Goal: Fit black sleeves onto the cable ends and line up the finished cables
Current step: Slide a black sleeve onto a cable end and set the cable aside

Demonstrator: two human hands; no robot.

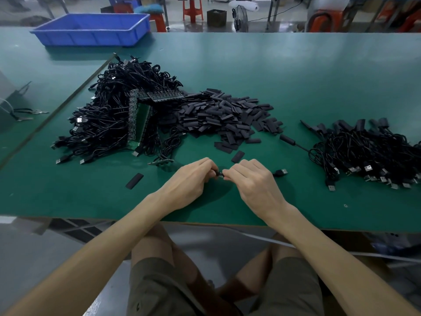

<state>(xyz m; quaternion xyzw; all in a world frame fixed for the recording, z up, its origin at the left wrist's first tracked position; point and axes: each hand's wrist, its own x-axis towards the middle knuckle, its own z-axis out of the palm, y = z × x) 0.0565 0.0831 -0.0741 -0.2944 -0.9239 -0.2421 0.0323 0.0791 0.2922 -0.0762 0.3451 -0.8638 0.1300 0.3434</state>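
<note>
Both hands meet just in front of the sleeve pile (223, 115). The left hand (189, 179) and right hand (252, 181) each pinch a small dark cable end (219, 174), probably taking its sleeve. Right of the pile, finished cables (364, 151) lie roughly lined up on the tabletop (296, 76). Left of it sits a far bigger tangle of cables (109, 117), so most of the job looks undone.

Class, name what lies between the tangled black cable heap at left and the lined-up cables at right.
A loose pile of flat black sleeves, shown in the head view.
</note>
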